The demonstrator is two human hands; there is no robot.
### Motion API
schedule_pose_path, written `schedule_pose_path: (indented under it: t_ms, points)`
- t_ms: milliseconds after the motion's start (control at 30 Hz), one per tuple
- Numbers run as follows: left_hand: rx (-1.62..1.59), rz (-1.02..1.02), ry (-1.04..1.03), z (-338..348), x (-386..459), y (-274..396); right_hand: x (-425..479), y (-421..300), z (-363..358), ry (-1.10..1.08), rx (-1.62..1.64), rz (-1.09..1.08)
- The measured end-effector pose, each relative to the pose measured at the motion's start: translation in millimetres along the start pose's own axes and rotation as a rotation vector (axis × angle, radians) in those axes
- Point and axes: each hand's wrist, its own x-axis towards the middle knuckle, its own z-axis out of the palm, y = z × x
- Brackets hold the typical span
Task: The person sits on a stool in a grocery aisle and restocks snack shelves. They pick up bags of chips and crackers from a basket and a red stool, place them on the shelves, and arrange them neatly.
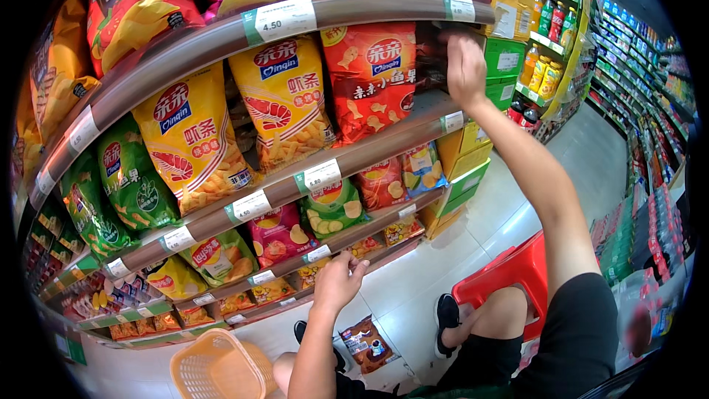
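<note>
My right hand (465, 69) reaches up to the right end of the upper middle shelf, beside a red bag of fish-shaped snacks (371, 80); its fingertips are blurred against the dark gap, and whether they hold anything cannot be told. My left hand (339, 281) hangs in front of the lower shelves with fingers bent and nothing seen in it. Yellow shrimp-strip bags (282, 102) stand left of the red bag. Below are a green bag of potato chips (332, 208) and a pink one (279, 235). A brown snack bag (368, 343) lies on the floor below my left hand.
An orange plastic basket (219, 366) stands on the floor at lower left. A red plastic stool (501, 277) is beside my leg. Stacked cartons (501, 58) border the shelf's right end, with drink shelves (554, 27) beyond. Wrapped bottle packs (637, 238) stand at right.
</note>
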Motion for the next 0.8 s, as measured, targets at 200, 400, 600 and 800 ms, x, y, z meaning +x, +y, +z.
schedule_pose_path:
  t_ms: [200, 400, 600, 800]
  points:
    - [0.055, -0.021, -0.054, 1.4, -1.1, 5.4, -14.9, 2.4, -7.8, 0.006, -0.178, -0.465]
    - [0.076, -0.017, -0.076, 5.3, 0.1, 6.7, 42.2, 21.1, 15.5, -0.165, -0.258, -0.345]
    - [0.040, -0.007, -0.074, 6.4, 0.8, 3.0, 42.7, 14.5, 18.3, -0.272, -0.198, -0.296]
    - [0.047, 0.025, -0.004, 2.8, -1.8, -3.5, 27.0, 26.6, 8.5, -0.179, -0.078, -0.326]
